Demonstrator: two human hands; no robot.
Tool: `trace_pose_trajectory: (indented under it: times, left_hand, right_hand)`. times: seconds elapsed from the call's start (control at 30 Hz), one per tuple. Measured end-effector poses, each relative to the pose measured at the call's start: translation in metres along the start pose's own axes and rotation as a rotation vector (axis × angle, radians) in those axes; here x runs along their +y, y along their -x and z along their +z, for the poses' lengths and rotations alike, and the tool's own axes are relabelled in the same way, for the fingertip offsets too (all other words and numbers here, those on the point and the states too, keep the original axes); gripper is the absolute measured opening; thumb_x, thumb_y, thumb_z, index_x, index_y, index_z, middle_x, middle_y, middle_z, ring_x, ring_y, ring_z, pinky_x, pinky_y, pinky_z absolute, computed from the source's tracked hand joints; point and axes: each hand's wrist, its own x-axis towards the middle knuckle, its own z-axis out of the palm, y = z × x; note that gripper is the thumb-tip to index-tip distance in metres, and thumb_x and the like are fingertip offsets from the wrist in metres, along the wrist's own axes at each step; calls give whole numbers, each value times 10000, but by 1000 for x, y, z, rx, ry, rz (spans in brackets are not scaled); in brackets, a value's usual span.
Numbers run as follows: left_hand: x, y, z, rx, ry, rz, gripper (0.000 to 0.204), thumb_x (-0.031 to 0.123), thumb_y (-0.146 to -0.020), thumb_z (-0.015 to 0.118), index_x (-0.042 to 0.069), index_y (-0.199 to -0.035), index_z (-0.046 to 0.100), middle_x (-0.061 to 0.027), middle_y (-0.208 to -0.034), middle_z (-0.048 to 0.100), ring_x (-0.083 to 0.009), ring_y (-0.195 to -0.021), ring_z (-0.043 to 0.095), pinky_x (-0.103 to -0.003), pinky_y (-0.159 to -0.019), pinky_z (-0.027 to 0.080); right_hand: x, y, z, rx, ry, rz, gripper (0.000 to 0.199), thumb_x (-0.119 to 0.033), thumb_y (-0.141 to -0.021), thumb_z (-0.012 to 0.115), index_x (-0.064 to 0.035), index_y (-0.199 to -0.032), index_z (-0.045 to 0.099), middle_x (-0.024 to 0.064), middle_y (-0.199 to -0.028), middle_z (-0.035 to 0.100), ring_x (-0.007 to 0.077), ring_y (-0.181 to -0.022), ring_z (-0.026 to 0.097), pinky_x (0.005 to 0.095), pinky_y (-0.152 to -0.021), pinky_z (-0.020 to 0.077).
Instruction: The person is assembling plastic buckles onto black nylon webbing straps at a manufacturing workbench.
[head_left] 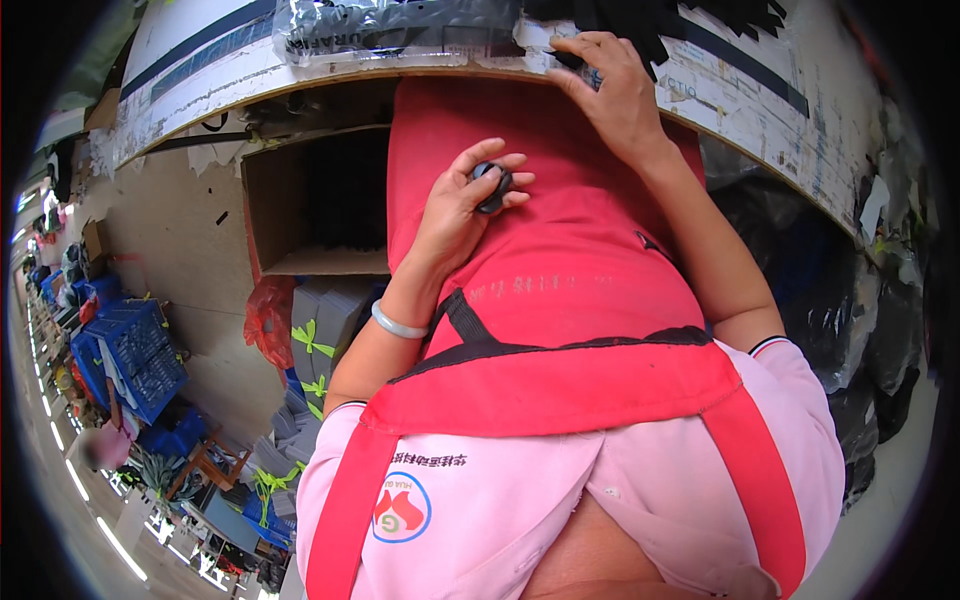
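In front of the red apron [560, 210], my left hand [455, 215] is raised, its thumb and fingers curled around a small, rounded black piece [491, 190]. What kind of piece it is I cannot make out. My right hand [622, 98] reaches over the near edge of the worktop [460, 70]. Its thumb and forefinger close on a small dark piece [568, 59] that the fingers partly cover. Just beyond that hand lie several black strips [640, 18] in a heap.
A clear plastic bag [390, 32] lies on the worktop at the left. Below the worktop stands an open cardboard box [315, 200], with a red plastic bag [270, 320] beside it. Blue crates [130, 355] are farther left, near another person [108, 445]. Dark bags [820, 290] crowd the right.
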Motion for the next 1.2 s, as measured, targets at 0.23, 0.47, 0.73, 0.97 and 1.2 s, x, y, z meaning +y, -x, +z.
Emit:
trace_pose_trajectory:
  times: [0.23,0.47,0.73,0.97,1.2]
  left_hand:
    - [4,-10,14,2,-315,103,261,74,-970,522,-14,-1216,506,-173,-1033,658,-213,-780,682,-279,-663,560]
    - [1,-11,-3,36,-203,109,262,121,-950,585,-2,-1180,603,-83,-922,660,-139,-739,629,-263,-660,527]
    - [14,-14,0,-14,109,18,226,200,-966,571,-1,-1068,585,-66,-876,579,-143,-742,582,-235,-603,504]
    - [12,-19,-8,36,264,-95,203,192,-969,562,4,-1044,571,-91,-898,593,-161,-766,590,-239,-628,551]
    - [10,-19,-7,-20,414,-149,197,195,-974,553,12,-1042,582,-87,-915,586,-156,-769,559,-232,-616,519]
  right_hand:
    - [-2,-22,-17,218,-235,-39,143,-1,-854,663,-37,-989,638,78,-902,624,222,-874,586,291,-776,461]
    - [-58,-7,-41,-11,-724,126,159,-88,-908,639,-63,-1062,669,-9,-863,634,60,-729,572,199,-653,460]
    - [-52,34,-12,-554,-885,476,161,-121,-942,592,-5,-1054,601,-2,-871,617,35,-802,540,192,-710,457]
    - [-41,32,-10,-464,-945,674,161,-191,-945,606,-50,-1022,623,-38,-700,583,18,-543,495,182,-471,388]
    - [-39,31,-11,-598,-958,726,177,-216,-936,616,-59,-1014,633,-35,-667,564,25,-504,468,186,-445,364]
